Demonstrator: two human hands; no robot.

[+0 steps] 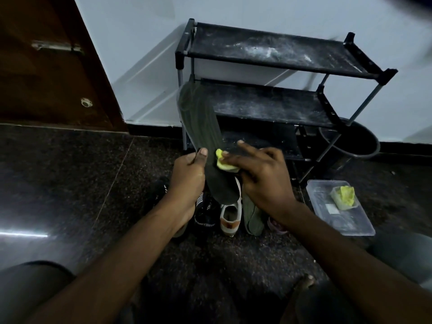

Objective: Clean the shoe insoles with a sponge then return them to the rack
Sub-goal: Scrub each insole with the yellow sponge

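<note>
1. The left hand grips the insole at its left edge. The thumb lies flat across the front face, and the other fingers are hidden behind it.
2. The dark green insole stands almost upright, toe toward 11 o'clock and heel toward 5 o'clock, in front of the black rack.
3. The right hand presses the yellow sponge onto the insole's middle, at 3 o'clock from the left thumb. Its fingers curl over the sponge, with one finger lifted straight toward 10 o'clock.
4. At 6 o'clock, under the hands, a white shoe, a black shoe and a second insole lie on the floor.
5. At 4 o'clock from the right hand, a clear tub holds a spare sponge.
</note>
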